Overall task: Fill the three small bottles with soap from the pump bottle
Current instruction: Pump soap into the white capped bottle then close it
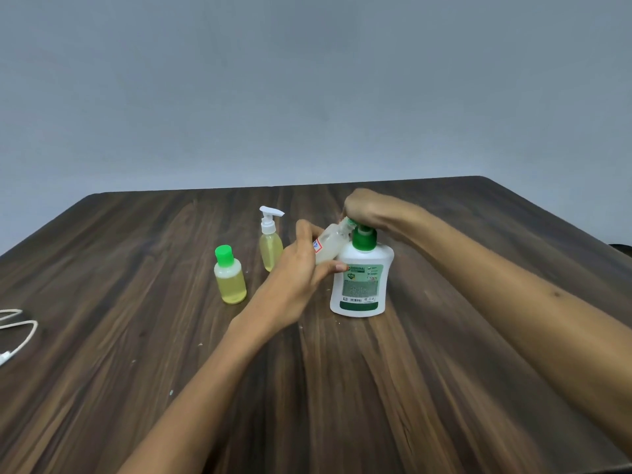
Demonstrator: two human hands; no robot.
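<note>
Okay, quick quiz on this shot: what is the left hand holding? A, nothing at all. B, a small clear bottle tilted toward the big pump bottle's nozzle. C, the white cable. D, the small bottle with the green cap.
B: the left hand grips a small clear bottle tilted toward the green pump head of the pump bottle, while the green-capped bottle stands apart on the table.

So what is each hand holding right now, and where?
The left hand grips a small clear bottle around its lower body, tilted toward the nozzle. The right hand rests on the pump bottle's green pump head.
</note>
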